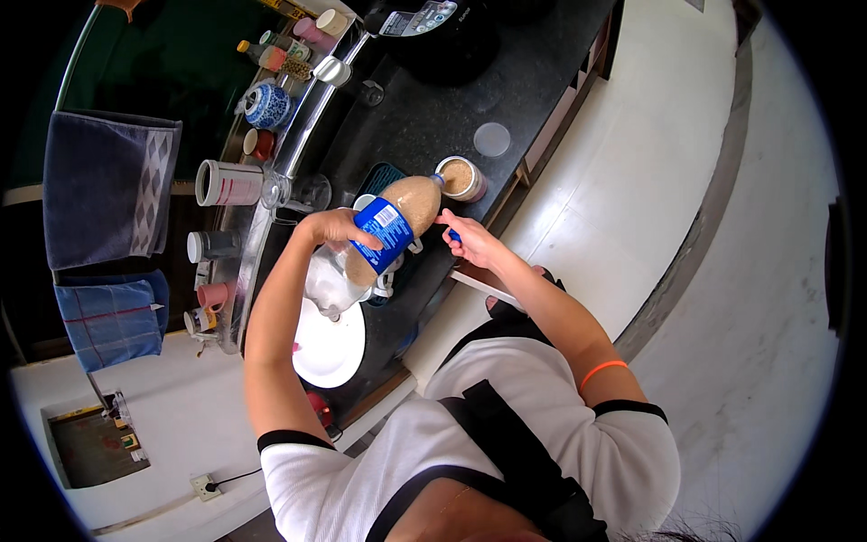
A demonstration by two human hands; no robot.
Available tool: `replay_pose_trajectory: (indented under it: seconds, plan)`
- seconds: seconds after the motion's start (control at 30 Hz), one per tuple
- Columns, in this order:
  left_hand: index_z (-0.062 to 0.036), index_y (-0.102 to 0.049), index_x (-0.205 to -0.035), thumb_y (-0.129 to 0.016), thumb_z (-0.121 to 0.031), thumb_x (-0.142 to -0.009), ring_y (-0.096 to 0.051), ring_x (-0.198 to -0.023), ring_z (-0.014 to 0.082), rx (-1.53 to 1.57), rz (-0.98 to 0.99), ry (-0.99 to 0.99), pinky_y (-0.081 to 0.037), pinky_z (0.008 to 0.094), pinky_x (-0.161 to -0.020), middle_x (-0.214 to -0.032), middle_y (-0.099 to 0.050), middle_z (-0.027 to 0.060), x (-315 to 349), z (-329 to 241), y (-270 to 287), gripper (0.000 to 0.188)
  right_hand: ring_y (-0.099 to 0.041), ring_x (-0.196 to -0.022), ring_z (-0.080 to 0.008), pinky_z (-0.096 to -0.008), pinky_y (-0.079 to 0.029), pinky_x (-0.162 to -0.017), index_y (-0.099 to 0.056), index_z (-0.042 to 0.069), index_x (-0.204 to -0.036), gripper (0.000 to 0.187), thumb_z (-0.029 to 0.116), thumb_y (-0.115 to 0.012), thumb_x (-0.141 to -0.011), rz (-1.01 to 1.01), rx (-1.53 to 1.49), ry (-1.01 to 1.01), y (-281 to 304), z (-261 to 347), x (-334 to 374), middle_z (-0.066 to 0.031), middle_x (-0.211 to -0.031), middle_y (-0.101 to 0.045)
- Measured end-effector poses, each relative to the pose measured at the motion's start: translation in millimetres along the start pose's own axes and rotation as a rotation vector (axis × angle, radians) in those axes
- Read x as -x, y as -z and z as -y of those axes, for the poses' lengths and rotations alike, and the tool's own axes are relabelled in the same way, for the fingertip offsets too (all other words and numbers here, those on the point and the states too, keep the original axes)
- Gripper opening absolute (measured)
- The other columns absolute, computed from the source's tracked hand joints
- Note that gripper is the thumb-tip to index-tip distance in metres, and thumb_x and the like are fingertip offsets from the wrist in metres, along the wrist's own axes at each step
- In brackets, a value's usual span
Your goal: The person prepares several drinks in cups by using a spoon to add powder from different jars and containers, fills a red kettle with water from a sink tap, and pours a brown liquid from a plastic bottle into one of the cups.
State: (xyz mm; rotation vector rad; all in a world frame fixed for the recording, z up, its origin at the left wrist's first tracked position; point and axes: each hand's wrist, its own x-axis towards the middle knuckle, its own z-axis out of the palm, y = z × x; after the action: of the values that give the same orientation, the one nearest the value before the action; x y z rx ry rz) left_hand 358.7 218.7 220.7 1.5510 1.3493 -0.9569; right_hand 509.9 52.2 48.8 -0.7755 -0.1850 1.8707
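Note:
My left hand [339, 228] is wrapped around a large clear plastic bottle [415, 203] with a blue label, holding tan granules. The bottle lies tilted, its neck at the rim of a round canister [459, 179] that has similar granules inside. Close by the bottle, my right hand [471, 242] has its fingers curled round a small blue cap [454, 235], while its index finger reaches toward the bottle's side. A translucent round lid [492, 139] rests on the dark counter just beyond the canister.
The dark counter [397, 117] carries a black appliance [438, 41] at the far end and a white basin [330, 348] nearer me. Jars, cups and a blue-and-white pot [267, 106] line the ledge at left. An open drawer [488, 287] juts out below my right hand.

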Motion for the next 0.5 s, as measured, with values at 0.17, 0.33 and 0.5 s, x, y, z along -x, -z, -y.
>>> replay_pose_trajectory:
  seconds: [0.17, 0.33, 0.5]
  plan:
    - [-0.0074, -0.041, -0.127, -0.081, -0.043, -0.048, -0.05, -0.109, 0.0283, 0.142, -0.001, -0.193, -0.041, 0.0387, -0.091, -0.118, -0.053, 0.0126, -2, 18, -28, 0.096, -0.033, -0.052, -0.0042, -0.0168, -0.027, -0.043, -0.045, 0.003, -0.115, 0.049, 0.045, -0.043, -0.09, -0.054, 0.093, 0.042, 6, 4, 2, 0.0011, -0.067, -0.041]
    - [-0.0081, -0.044, -0.125, -0.079, -0.041, -0.054, -0.053, -0.105, 0.0235, 0.23, -0.037, -0.279, -0.042, 0.0338, -0.089, -0.113, -0.056, 0.0107, -17, 40, -53, 0.086, -0.034, -0.05, -0.0036, -0.0171, -0.029, -0.042, -0.052, 0.006, -0.107, 0.04, 0.041, -0.045, -0.09, -0.144, 0.222, 0.03, 14, -2, -2, 0.0009, -0.067, -0.043]
    - [0.0023, -0.046, -0.118, -0.079, -0.032, -0.057, -0.057, -0.096, 0.0183, 0.382, -0.123, -0.43, -0.043, 0.0294, -0.088, -0.107, -0.059, 0.0114, -41, 62, -82, 0.078, -0.035, -0.048, -0.004, -0.0177, -0.03, -0.039, -0.051, 0.005, -0.112, 0.041, 0.039, -0.046, -0.09, -0.21, 0.354, 0.058, 5, 0, -3, 0.0006, -0.066, -0.045]
